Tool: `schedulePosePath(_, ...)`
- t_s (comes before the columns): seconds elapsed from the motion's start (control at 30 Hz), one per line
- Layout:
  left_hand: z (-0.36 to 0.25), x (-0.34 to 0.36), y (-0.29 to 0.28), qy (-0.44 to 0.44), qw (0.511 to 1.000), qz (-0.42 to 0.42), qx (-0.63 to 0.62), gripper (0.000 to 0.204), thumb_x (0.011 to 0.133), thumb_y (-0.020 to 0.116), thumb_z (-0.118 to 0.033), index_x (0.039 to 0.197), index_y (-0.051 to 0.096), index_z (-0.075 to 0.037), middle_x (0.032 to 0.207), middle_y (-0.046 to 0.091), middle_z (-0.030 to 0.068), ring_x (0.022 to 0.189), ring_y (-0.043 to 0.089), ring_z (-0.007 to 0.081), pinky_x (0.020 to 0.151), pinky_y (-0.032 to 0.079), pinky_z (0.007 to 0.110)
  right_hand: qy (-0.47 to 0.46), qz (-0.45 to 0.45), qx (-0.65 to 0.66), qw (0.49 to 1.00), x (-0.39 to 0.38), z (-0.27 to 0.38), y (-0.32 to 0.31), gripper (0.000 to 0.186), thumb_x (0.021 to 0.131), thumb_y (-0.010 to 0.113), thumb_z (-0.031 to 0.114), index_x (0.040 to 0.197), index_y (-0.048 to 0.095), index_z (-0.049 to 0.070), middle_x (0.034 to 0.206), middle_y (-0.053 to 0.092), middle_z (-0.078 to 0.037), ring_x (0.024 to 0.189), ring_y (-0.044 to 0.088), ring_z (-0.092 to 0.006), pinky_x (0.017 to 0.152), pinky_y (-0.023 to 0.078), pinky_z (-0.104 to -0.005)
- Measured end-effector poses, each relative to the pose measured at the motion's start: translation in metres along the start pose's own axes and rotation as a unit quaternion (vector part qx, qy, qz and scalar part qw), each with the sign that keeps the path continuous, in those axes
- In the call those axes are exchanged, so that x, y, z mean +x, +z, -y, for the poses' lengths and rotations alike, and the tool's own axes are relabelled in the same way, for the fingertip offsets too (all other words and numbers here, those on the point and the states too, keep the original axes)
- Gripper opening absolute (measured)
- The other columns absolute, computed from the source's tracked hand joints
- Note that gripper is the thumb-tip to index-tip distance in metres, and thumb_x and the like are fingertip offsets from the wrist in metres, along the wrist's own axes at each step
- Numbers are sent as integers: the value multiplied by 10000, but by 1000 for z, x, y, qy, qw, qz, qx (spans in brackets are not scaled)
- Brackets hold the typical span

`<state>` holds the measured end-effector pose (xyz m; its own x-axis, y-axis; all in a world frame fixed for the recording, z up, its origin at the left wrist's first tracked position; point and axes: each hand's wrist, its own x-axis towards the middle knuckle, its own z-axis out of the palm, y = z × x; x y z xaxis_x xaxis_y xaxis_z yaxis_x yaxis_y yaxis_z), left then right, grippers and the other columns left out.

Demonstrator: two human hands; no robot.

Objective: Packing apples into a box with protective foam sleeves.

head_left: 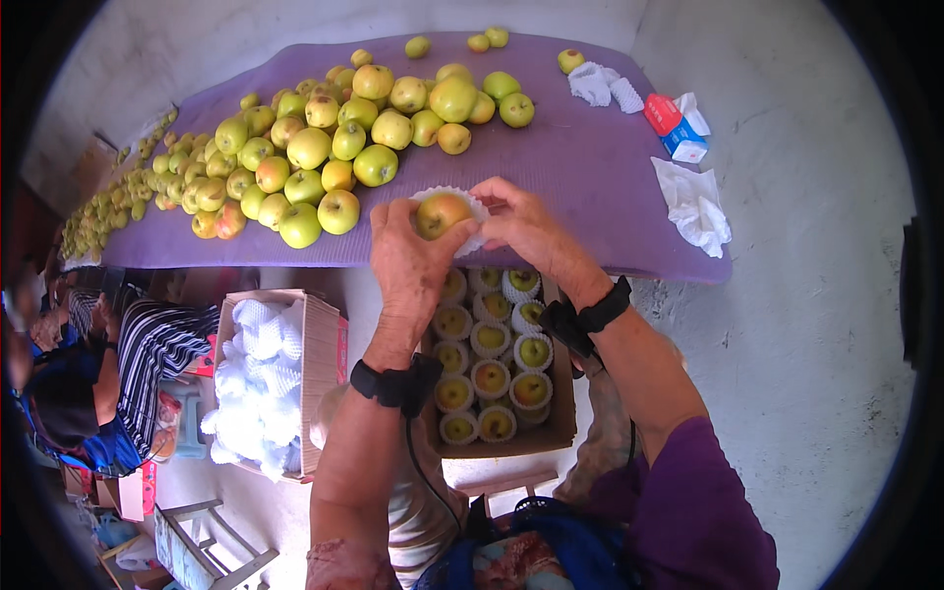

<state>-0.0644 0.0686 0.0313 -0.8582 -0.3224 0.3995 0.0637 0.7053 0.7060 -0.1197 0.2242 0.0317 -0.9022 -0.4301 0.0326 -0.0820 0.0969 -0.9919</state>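
Note:
My left hand (pixel 408 256) is closed around a yellow-red apple (pixel 444 210), which sits in a white foam net sleeve (pixel 467 197). My right hand (pixel 519 226) pinches the right side of that sleeve. Both hands are over the front edge of the purple padded table (pixel 580 187), beside a heap of green and yellow apples (pixel 309 147). Below them, an open cardboard box (pixel 556 433) holds rows of apples in foam sleeves (pixel 490 379), partly hidden by my arms.
A box of white foam sleeves (pixel 258 383) stands at lower left, near a wooden stool (pixel 211 551). Another person (pixel 147 354) in stripes sits at left. Crumpled white paper (pixel 688 206), loose sleeves (pixel 595 84) and a red-blue tissue box (pixel 674 128) lie at right, near a wall (pixel 806 197).

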Motion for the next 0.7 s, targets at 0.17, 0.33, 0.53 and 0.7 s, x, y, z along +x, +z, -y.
schedulePosePath(0.17, 6, 3, 1, -7, 1000, -8, -9, 564, 644, 821, -368, 1002, 598, 7, 1034, 533, 180, 908, 578, 356, 774, 485, 428, 44, 69, 133, 988, -8, 7, 10, 548, 778, 588, 42, 1294, 406, 21, 1182, 508, -139, 1044, 554, -233, 792, 540, -343)
schedulePosePath(0.33, 10, 5, 3, -12, 999, 36, -31, 578, 687, 797, -380, 1057, 619, 26, 1021, 531, 195, 898, 577, 365, 782, 478, 420, 25, 31, 190, 981, -3, -7, 20, 634, 743, 612, 41, 1329, 370, 38, 1191, 489, -151, 1022, 563, -222, 796, 534, -328)
schedulePosePath(0.53, 23, 3, 8, 83, 995, -18, -52, 385, 877, 648, -326, 1044, 659, 21, 912, 576, 177, 813, 572, 299, 723, 461, 369, 34, -2, 242, 970, -3, -6, 24, 619, 752, 650, 73, 1312, 391, 28, 1177, 508, -136, 1051, 542, -198, 872, 480, -352)
schedulePosePath(0.7, 16, 2, 4, 75, 994, 10, -77, 263, 868, 609, -193, 1033, 658, 6, 879, 580, 170, 809, 582, 322, 728, 472, 393, 32, -10, 208, 978, -1, -13, 22, 652, 746, 725, 125, 1297, 398, 7, 1162, 526, -123, 1017, 570, -207, 778, 523, -321)
